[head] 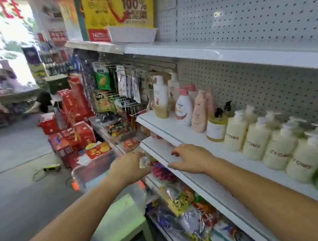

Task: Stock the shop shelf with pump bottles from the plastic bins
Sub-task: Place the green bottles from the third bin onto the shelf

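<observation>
Shelf (178, 138): pump bottles (255, 139) ranked along back, front bare
Left hand (129, 168): empty, fingers spread, reaching toward bin (92, 171)
Right hand (191, 159): empty, spread over shelf lip

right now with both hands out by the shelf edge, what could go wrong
The cream pump bottles stand packed in a tight row near the shelf front, so a knock from the right hand could topple several. The left hand reaches toward the clear bin over a green stool, an obstacle underfoot.
</observation>
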A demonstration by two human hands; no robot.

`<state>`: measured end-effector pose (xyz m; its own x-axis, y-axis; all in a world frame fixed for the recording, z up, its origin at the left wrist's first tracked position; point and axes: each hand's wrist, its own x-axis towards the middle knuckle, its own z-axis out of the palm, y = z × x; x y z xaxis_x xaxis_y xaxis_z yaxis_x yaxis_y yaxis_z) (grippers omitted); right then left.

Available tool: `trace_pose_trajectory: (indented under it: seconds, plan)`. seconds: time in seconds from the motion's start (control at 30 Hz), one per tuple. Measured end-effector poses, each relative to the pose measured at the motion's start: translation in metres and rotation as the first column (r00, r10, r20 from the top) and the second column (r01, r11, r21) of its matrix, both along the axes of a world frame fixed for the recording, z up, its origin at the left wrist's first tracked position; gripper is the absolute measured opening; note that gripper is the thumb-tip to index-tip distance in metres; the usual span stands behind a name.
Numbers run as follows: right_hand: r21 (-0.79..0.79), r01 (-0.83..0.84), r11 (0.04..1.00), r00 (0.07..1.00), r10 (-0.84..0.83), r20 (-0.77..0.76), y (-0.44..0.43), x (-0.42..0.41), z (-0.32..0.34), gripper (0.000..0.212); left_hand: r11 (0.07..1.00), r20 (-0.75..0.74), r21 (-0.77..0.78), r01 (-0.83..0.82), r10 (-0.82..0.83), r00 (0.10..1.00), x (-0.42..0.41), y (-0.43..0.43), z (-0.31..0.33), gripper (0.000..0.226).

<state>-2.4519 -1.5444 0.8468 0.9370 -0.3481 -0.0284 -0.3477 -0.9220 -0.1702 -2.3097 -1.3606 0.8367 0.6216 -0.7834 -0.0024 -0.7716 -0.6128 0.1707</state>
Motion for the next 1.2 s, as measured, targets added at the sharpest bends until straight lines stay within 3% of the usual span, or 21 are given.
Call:
trace_pose_trajectory:
  seconds: [0.17,0.37,0.57,0.83,1.2]
  plan:
    - [0.011,-0.127,0.992,0.992,0.127,-0.017,0.026,0.093,-0.013,0.058,0.993,0.002,0.009,-0.118,0.118,0.993,0.078,0.040,-0.011,0.056]
    - [0.054,-0.193,0.980,0.979,0.196,-0.048,0.047,0.191,-0.031,0.070,0.972,-0.008,0.036,-0.232,0.232,0.973,0.157,0.085,-0.034,0.063]
    - [0.085,-0.250,0.965,0.961,0.258,-0.101,0.058,0.266,-0.056,0.064,0.955,-0.016,0.090,-0.284,0.286,0.958,0.217,0.104,-0.054,0.061]
    - [0.112,-0.315,0.942,0.938,0.327,-0.112,0.045,0.351,-0.081,0.071,0.936,-0.048,0.132,-0.326,0.334,0.941,0.283,0.093,-0.083,0.061]
    - [0.077,-0.443,0.893,0.891,0.448,-0.078,-0.003,0.506,-0.106,0.061,0.893,-0.093,0.154,-0.422,0.438,0.894,0.404,0.028,-0.103,0.058]
